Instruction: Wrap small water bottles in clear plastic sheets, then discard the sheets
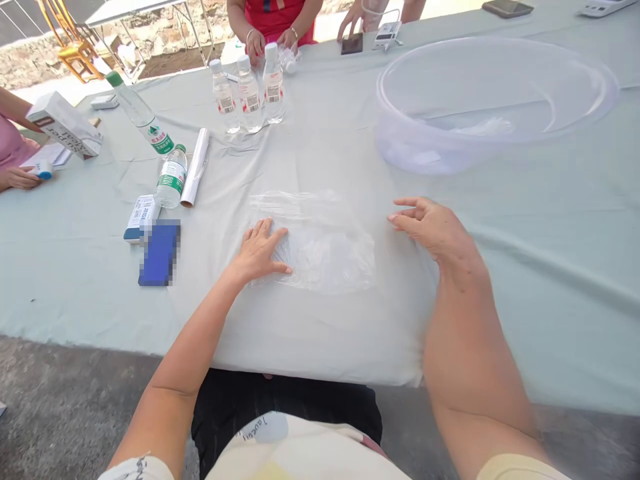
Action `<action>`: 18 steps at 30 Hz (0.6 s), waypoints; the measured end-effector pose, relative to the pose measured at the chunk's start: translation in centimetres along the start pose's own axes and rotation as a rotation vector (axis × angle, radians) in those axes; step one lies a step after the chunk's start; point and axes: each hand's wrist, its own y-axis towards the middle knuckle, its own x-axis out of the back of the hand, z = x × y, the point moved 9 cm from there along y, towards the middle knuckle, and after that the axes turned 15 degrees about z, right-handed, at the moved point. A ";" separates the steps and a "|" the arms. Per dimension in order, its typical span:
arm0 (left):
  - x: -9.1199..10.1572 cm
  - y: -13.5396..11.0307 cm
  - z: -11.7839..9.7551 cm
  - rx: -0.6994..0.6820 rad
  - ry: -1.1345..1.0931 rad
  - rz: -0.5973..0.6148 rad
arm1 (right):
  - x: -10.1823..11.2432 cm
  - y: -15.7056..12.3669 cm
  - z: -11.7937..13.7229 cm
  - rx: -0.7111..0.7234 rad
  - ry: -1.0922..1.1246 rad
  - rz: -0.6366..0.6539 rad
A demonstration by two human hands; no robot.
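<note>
"Greyish-green cloth (320, 340), softly creased, covers the table across the frame, and rough grey concrete floor (75, 400) shows at the lower left. What lies in the middle?"

"Clear plastic (330, 257), thin, glossy and wrinkled, roughly rectangular, flat on the cloth at the centre. Upper right stands a wide, round tub (417, 157) of translucent plastic with a smooth rim."

"And the 2 hands?"

"The left hand (263, 252) lies palm down on the plastic's left part, fingers and thumb spread. The right hand (433, 230) is just right of the plastic, apart from it, wrist bent, fingers pointing left and loosely curved, with a gap between thumb and index finger. I cannot tell whether it touches the cloth."

"Any writing?"

"At left, 2 green-capped bottles (171, 177) carry green-and-white labels with Chinese characters. Upper centre, 3 white-capped bottles (250, 100) show barcodes on red-and-white labels; their print is too small to read."
</note>
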 end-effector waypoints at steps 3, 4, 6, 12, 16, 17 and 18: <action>-0.7 -0.9 -0.2 0.020 0.028 0.028 | 2.4 -1.6 1.6 0.122 -0.041 -0.317; -1.0 -1.2 -0.4 0.025 0.044 0.036 | 1.8 -2.3 3.0 0.222 -0.090 -0.348; -1.4 -1.8 -0.8 0.042 0.076 0.038 | -2.2 -3.3 6.6 0.470 -0.220 -0.195; -2.3 -3.0 0.2 0.120 0.091 0.003 | -13.1 -2.7 8.5 0.657 -0.740 0.375; -2.9 -3.4 1.2 0.094 0.074 -0.036 | -7.2 2.2 5.6 0.435 -0.774 0.248; -3.0 -3.4 1.3 0.079 0.060 -0.054 | -5.2 3.3 4.9 0.348 -0.782 0.209; -3.1 -3.4 1.5 0.065 0.044 -0.071 | -3.3 4.2 4.3 0.234 -0.806 0.166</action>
